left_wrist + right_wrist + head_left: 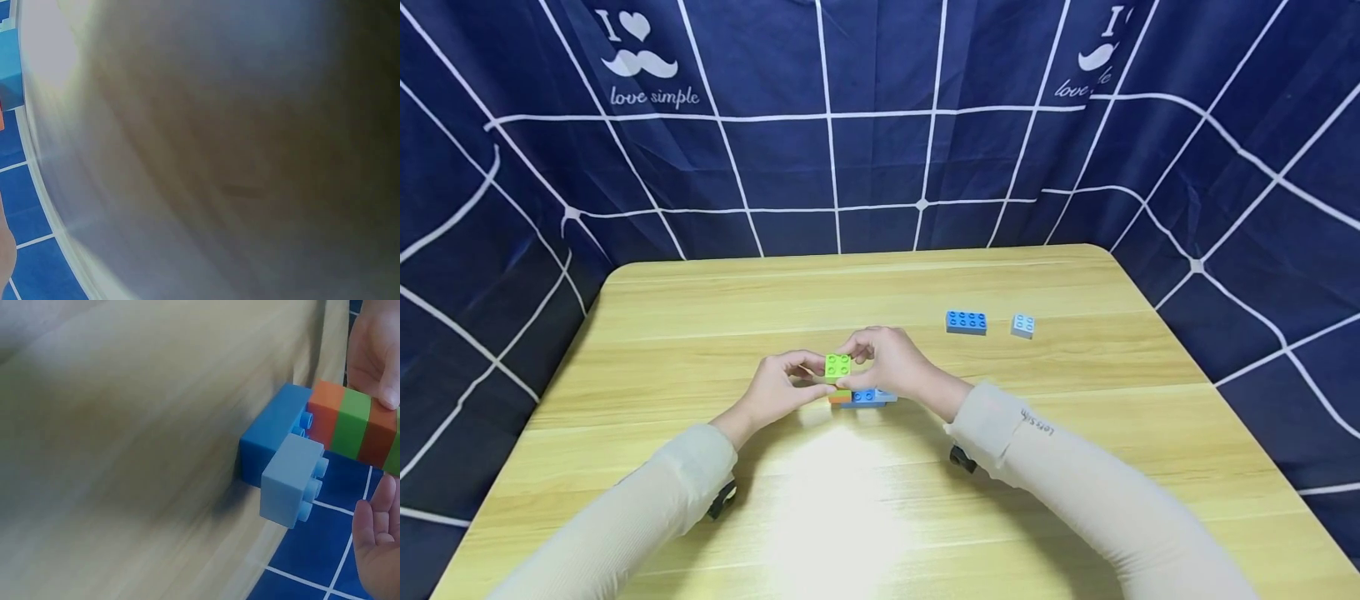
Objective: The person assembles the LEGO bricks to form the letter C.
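Several bricks form a stack. A blue brick [275, 428] lies on the table and carries a light blue brick [290, 481] at its right end. At its left end, orange [325, 412] and green [352, 422] bricks rise in turn, topped by a bright green brick [838, 365]. My left hand [775, 387] holds the upper stack from the left; its thumb touches the upper orange brick [377, 428]. My right hand [891, 362] pinches the top green brick between thumb and fingers. In the left wrist view only a blue brick [9, 69] and a strip of hand show.
A blue brick [966, 322] and a small light blue brick [1022, 325] lie apart at the back right of the wooden table [700, 308]. A dark blue curtain [880, 158] with white lines surrounds the table's back and sides. Bright glare lies on the tabletop in front of the stack.
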A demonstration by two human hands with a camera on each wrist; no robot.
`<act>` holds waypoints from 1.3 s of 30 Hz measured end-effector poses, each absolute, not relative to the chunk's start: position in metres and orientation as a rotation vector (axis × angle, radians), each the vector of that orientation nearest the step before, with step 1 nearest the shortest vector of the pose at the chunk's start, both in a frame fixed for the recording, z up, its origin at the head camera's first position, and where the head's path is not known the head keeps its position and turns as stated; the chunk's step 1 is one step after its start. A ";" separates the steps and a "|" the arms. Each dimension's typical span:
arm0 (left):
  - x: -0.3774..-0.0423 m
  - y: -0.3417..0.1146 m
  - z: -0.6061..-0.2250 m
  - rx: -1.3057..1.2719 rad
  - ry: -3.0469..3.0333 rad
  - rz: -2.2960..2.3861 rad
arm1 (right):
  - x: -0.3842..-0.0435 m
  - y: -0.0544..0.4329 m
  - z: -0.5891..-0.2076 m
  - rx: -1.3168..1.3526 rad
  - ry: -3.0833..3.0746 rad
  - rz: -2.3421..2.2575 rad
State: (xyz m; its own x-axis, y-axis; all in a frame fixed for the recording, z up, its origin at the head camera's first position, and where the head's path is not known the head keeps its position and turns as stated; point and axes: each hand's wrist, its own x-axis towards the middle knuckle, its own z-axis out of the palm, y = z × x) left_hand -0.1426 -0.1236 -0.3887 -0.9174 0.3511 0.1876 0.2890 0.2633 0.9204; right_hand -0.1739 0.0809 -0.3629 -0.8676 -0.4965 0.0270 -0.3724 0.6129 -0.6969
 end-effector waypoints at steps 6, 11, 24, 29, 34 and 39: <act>-0.143 -0.123 -0.390 0.620 2.435 1.775 | -0.173 0.084 -0.366 -0.800 2.676 -1.109; -0.144 -0.123 -0.389 0.670 2.427 1.781 | -0.172 0.086 -0.366 -0.855 2.678 -1.120; -0.162 -0.124 -0.411 0.800 2.514 1.818 | -0.173 0.088 -0.366 -0.877 2.689 -1.134; -0.163 -0.125 -0.408 0.823 2.497 1.853 | -0.173 0.087 -0.367 -0.866 2.701 -1.144; -0.162 -0.125 -0.405 0.779 2.489 1.838 | -0.173 0.087 -0.366 -0.831 2.727 -1.113; -0.158 -0.122 -0.394 0.774 2.469 1.847 | -0.172 0.089 -0.365 -0.763 2.698 -1.132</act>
State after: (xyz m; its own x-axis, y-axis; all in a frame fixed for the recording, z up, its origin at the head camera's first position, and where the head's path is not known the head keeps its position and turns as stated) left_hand -0.1576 -0.1220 -0.3940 -0.8807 0.3565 0.3119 0.4000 0.2068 0.8929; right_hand -0.1719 0.0887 -0.3653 -0.8662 -0.4927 0.0837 -0.4050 0.5939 -0.6952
